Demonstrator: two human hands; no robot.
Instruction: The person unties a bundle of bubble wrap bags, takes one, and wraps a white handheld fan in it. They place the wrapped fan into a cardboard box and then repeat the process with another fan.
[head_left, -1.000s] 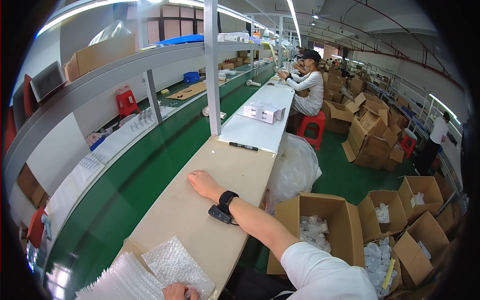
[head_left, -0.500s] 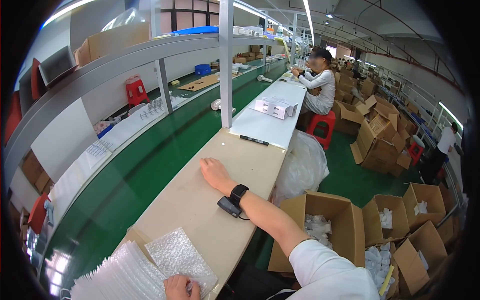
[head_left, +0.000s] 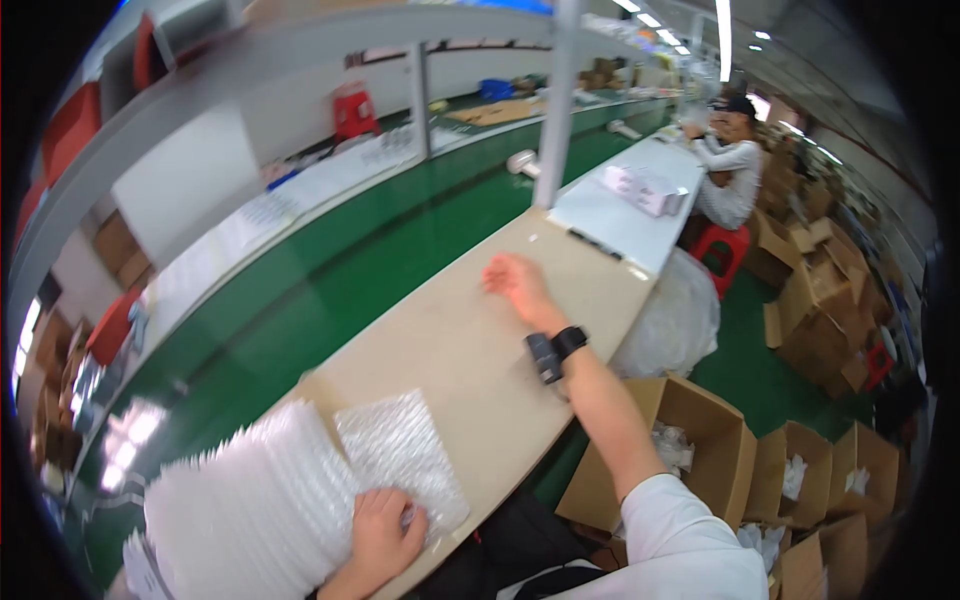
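Note:
My left hand (head_left: 383,528) is at the near end of the bench, fingers curled and thumb bent in, on the lower edge of a clear bubble-wrap bag (head_left: 405,445). A bit of the bag shows between thumb and fingers. Right beside it, a thick row of white bubble-wrap bags (head_left: 250,495) stands packed on edge. My right hand (head_left: 518,288) is farther up the bench with its fingers curled in; no object shows in them, and the hand is somewhat blurred. A black strap with a small dark box (head_left: 545,357) sits on my right wrist.
The beige bench top (head_left: 450,340) meets a white one bearing white boxes (head_left: 645,190). A dark marker (head_left: 595,243) lies at the joint. Left runs a green conveyor belt (head_left: 330,270); a grey post (head_left: 558,110) rises beside it. Open cartons (head_left: 715,450) stand right. A person (head_left: 730,170) sits beyond.
The view has swung, so the bench appears farther right and more of the bag row shows. My right hand has turned, its curled fingertips now visible. My left hand stays at the bag.

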